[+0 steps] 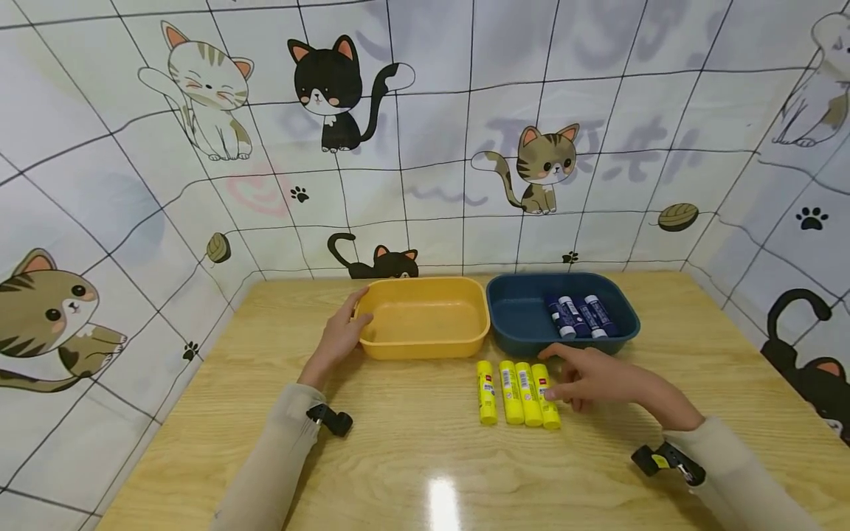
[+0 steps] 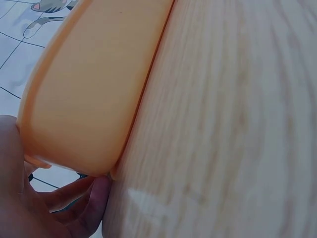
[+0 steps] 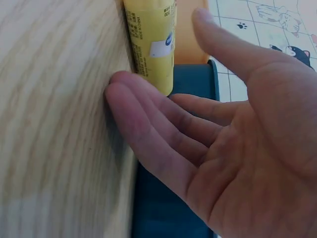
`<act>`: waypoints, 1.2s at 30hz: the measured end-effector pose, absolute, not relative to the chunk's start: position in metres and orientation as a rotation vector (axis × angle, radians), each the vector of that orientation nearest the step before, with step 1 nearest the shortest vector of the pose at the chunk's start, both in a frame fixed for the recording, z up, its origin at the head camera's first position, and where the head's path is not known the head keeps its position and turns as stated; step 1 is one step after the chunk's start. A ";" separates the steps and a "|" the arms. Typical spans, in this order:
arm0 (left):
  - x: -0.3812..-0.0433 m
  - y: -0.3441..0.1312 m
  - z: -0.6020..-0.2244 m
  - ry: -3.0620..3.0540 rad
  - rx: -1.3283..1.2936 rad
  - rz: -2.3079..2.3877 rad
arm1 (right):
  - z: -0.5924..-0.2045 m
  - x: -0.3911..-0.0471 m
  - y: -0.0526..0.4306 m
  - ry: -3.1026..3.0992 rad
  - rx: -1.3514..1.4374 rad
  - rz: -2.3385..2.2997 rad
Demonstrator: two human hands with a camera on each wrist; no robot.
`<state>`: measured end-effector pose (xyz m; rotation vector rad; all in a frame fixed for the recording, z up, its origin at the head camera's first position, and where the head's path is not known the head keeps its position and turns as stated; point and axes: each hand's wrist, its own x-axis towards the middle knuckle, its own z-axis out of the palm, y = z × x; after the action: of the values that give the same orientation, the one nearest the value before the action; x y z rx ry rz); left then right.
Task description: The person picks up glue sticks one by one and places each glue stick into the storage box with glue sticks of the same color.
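A yellow plastic basin [image 1: 425,349] stands on the wooden table. My left hand [image 1: 340,333] holds its left end, thumb over the rim and fingers along the outside; the left wrist view shows fingers [image 2: 74,203] against the end wall. Several yellow glue sticks [image 1: 529,394] lie side by side in front of the basins, one [image 1: 487,392] slightly apart at the left. Beside the rightmost glue stick [image 1: 544,398] is my right hand [image 1: 594,377], thumb spread from its bent fingers, nothing between them. In the right wrist view the fingertips lie low at the table, close to a glue stick [image 3: 153,49].
A dark blue basin [image 1: 524,295] sits right against the yellow one, with several navy, white-capped sticks [image 1: 579,317] in its right half. Behind the table hangs a cat-printed cloth [image 1: 438,147], which also covers both sides.
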<state>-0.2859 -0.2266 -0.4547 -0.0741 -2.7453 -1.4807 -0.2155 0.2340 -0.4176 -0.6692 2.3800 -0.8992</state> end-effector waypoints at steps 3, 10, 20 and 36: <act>-0.284 -0.227 -0.456 -2.741 -0.077 -1.491 | -0.420 -0.215 0.234 2.343 -0.640 -0.912; -0.285 -0.227 -0.455 -2.728 -0.082 -1.509 | -0.424 -0.215 0.234 2.274 -0.626 -0.931; -0.286 -0.229 -0.457 -2.745 -0.078 -1.477 | -0.428 -0.215 0.230 2.313 -0.588 -0.896; -0.284 -0.229 -0.454 -2.749 -0.086 -1.449 | -0.426 -0.217 0.227 2.401 -0.693 -0.931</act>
<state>-0.2841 -0.2287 -0.4541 -0.0855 -2.7487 -1.4491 -0.2172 0.2269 -0.4265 -0.6926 2.4008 -0.9307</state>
